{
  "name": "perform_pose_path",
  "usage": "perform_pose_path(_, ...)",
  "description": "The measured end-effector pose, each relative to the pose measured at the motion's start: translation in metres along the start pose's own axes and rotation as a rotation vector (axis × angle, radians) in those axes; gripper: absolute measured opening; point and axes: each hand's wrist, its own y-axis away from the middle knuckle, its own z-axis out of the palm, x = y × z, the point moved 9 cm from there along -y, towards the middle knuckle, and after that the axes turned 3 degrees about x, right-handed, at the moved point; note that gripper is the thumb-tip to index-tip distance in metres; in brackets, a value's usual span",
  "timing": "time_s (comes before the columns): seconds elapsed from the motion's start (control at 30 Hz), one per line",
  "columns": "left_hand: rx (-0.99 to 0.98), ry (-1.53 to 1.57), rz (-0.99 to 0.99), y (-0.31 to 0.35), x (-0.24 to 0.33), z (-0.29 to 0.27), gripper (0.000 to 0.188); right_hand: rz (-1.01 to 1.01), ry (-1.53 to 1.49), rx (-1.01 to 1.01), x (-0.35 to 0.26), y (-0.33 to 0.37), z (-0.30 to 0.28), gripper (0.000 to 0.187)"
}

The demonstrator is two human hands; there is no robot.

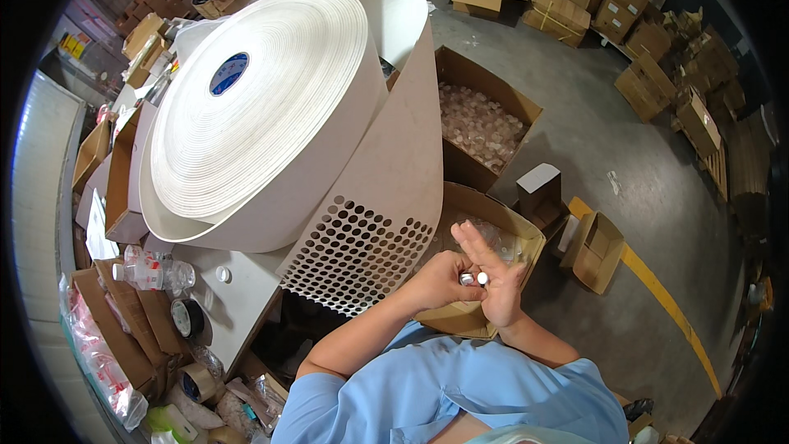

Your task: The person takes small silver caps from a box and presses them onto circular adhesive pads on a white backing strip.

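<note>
Both hands meet in front of my chest, above an open cardboard box point(526, 232) with clear pieces inside. My left hand point(440, 279) is closed in a pinch around a small white round piece point(466, 279) with a shiny edge. My right hand point(499, 279) is beside it, its fingers stretched out and pointing away from me. A second small white disc point(482, 278) shows against the right palm. Whether the left fingertips also touch this disc cannot be made out. Left of the hands, a white strip punched with rows of round holes point(362, 251) hangs down.
A big white roll point(271, 107) stands on the white table point(234, 288), near a plastic bottle point(156, 274) and black tape point(187, 317). Beyond my hands is a carton of small clear pieces point(481, 119). Small open boxes point(593, 253) sit on the floor at right; cartons point(625, 16) are stacked behind.
</note>
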Motion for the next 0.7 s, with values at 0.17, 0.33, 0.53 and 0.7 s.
perform_pose_path(0.17, 0.238, 0.079, 0.354, 0.006, 0.034, -0.011, 0.030, -0.142, 0.699, -0.178, -0.007, -0.001, 0.011, 0.102)
perform_pose_path(0.33, 0.183, -0.142, 0.242, 0.007, 0.029, -0.011, 0.035, -0.090, 1.043, -0.150, 0.003, -0.002, -0.004, 0.099)
perform_pose_path(0.53, 0.008, -0.092, 0.177, 0.013, 0.041, -0.004, 0.029, -0.316, 0.503, -0.089, -0.035, -0.007, -0.021, 0.054)
perform_pose_path(0.7, -0.044, 0.132, 0.219, 0.017, 0.040, -0.002, 0.034, -0.459, 0.989, -0.290, -0.055, 0.003, 0.005, 0.021)
